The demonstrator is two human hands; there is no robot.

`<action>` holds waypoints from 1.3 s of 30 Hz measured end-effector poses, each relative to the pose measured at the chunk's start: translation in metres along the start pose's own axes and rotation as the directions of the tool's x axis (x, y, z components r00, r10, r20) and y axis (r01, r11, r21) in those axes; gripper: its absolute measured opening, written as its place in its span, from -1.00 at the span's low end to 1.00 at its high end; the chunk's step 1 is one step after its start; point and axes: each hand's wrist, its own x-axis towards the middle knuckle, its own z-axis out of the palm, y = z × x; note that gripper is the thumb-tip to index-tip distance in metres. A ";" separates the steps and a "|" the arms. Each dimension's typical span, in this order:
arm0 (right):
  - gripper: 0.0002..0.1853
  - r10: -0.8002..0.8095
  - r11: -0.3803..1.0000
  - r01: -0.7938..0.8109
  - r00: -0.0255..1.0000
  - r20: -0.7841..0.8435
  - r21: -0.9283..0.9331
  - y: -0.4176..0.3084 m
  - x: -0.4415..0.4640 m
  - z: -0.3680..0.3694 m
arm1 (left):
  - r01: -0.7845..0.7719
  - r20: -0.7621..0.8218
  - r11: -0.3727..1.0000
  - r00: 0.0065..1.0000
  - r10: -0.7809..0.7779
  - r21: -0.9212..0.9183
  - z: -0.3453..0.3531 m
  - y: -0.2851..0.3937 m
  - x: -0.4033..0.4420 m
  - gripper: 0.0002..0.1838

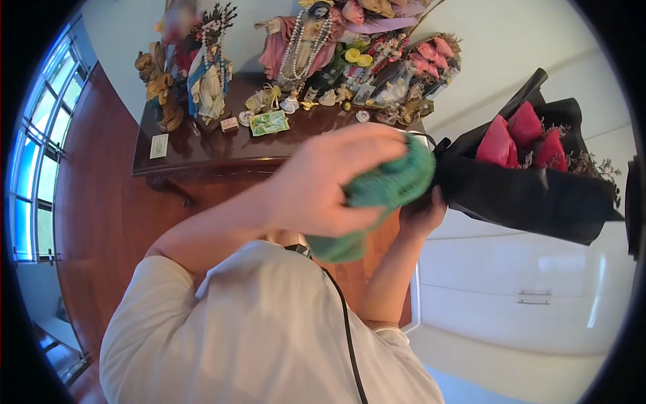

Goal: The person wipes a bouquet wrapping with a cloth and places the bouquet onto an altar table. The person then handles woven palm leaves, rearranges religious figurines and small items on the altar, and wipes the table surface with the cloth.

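Note:
My left hand reaches across in front of my body, its fingers closed around a green cloth. Part of the cloth hangs below the palm, and the hand is slightly blurred. On the right, my right hand grips the narrow end of a bouquet, partly hidden by the cloth and the wrapping. Black paper wraps the bouquet, which lies tilted sideways with large pink-red flowers and small dried sprigs at its open end. The cloth is close to the bouquet's wrapped base; whether they touch I cannot tell.
Ahead is a dark wooden table holding several religious statues, beads, small figurines, a green packet and another pink bouquet. White cabinets stand right. Windows line the left. A black cord hangs down my shirt.

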 end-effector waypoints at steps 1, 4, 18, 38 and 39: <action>-0.24 0.094 0.988 -0.095 0.995 -0.016 -0.123 0.007 -0.004 -0.010 | -0.114 -0.157 0.992 0.980 0.120 0.045 0.013 0.005 0.002 -0.41; -0.40 0.016 0.999 -0.028 0.958 0.288 0.038 0.017 -0.021 0.001 | -0.264 0.056 0.934 0.964 0.259 0.241 0.055 0.003 -0.002 -0.44; -0.32 -0.207 0.978 0.199 0.917 -0.342 -0.058 -0.022 0.018 0.024 | 0.220 0.314 0.918 0.891 -0.327 0.329 0.018 -0.087 -0.120 -0.50; -0.31 -0.188 0.981 0.191 0.935 -0.300 -0.020 -0.032 0.011 0.045 | 0.349 0.101 0.879 0.911 -0.399 0.324 0.040 -0.074 -0.096 -0.32; -0.31 -0.182 0.983 0.186 0.951 -0.251 -0.007 -0.033 0.009 0.038 | 0.392 0.109 0.849 0.885 -0.453 0.354 0.037 -0.086 -0.107 -0.36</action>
